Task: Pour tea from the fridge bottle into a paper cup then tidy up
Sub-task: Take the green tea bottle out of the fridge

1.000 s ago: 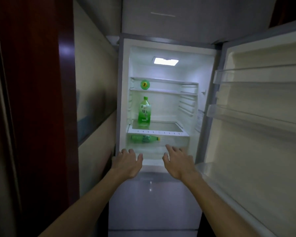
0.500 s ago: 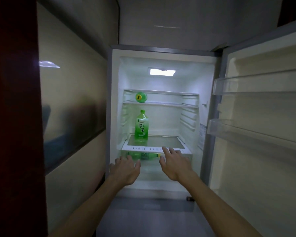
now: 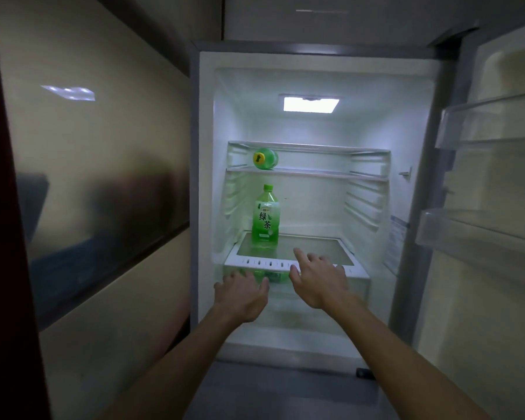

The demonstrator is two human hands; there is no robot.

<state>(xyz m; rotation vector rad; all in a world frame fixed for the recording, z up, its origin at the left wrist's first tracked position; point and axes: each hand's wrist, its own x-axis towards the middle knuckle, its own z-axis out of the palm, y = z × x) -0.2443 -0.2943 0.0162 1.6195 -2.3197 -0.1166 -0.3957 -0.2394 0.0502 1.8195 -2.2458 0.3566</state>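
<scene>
Fridge (image 3: pixel 206 207) interior, door (image 3: pixel 497 237) swung wide to the right, light panel (image 3: pixel 311 104) glowing at the top of the back wall. 1 green tea bottle (image 3: pixel 265 218) stands upright on the left part of the glass shelf (image 3: pixel 315 248), cap on, label with white characters facing out. Above it, on the upper shelf (image 3: pixel 331 174), a second green bottle (image 3: pixel 265 159) lies on its side with its yellow-marked end toward the camera. Below the glass shelf, inside the clear drawer (image 3: pixel 359 287), a third green bottle (image 3: pixel 275 275) lies flat, partly hidden behind both hands.

Left hand (image 3: pixel 243 294) hovers palm down in front of the drawer, fingers loosely spread and curled a little, holding nothing. Right hand (image 3: pixel 319 278) is raised slightly higher, over the white front edge of the glass shelf, fingers spread apart with the index finger stretched toward the shelf surface; it grips nothing either. Whether its fingertips touch the shelf edge cannot be told. The upright bottle is to the left of and behind the right hand, apart from it.

Both bare forearms reach in from the bottom of the view. The door's 2 clear racks (image 3: pixel 482 122) show nothing in them. A glossy wall panel (image 3: pixel 88 177) runs along the left side.
</scene>
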